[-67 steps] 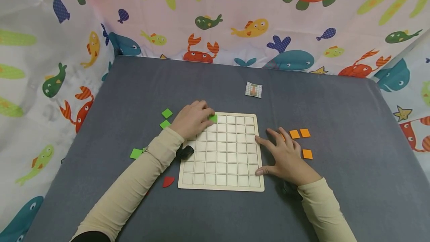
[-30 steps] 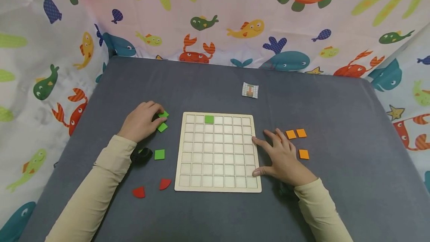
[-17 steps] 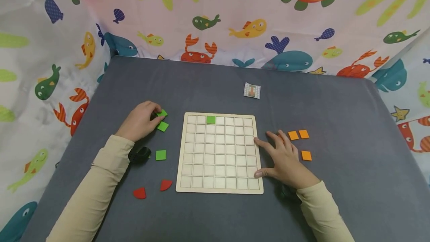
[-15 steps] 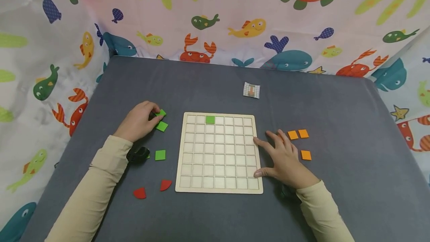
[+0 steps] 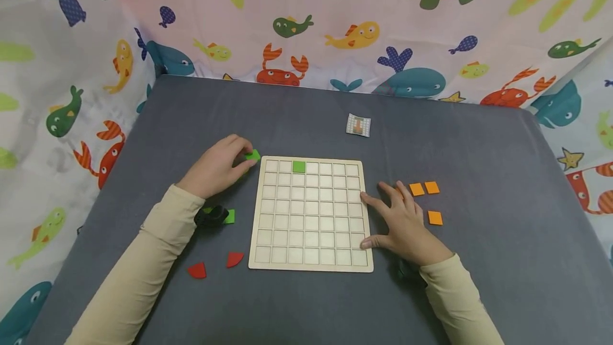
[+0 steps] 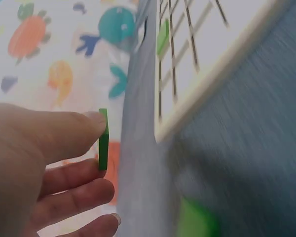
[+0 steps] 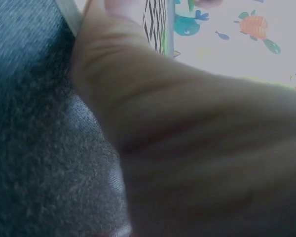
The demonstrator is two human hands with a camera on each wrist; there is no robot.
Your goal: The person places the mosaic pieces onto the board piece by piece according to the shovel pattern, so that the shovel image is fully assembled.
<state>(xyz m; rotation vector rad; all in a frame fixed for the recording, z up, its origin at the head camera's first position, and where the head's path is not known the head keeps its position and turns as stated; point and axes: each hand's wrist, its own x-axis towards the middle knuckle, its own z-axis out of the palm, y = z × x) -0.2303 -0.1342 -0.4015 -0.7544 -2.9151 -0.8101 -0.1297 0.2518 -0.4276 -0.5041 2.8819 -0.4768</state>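
Note:
My left hand (image 5: 216,168) pinches a green square tile (image 6: 104,143) between thumb and fingertips, just left of the board's back left corner. In the left wrist view the tile stands on edge, clear of the table. The wooden grid board (image 5: 312,238) lies flat, with another green tile (image 5: 299,167) in its back row, third cell from the left. My right hand (image 5: 407,228) rests at the board's right edge, fingers spread, thumb and fingertip touching the rim. Its wrist and thumb fill much of the right wrist view.
More green tiles (image 5: 230,216) lie left of the board, partly hidden by the left wrist camera. Two red quarter-round pieces (image 5: 234,259) sit nearer the front. Several orange square tiles (image 5: 435,218) are beside the right hand. A small printed card (image 5: 358,125) lies behind the board.
My left hand first released the tile in the back row, then went left to the loose green tiles. It now carries one rightward to the board's corner. The right hand has stayed put.

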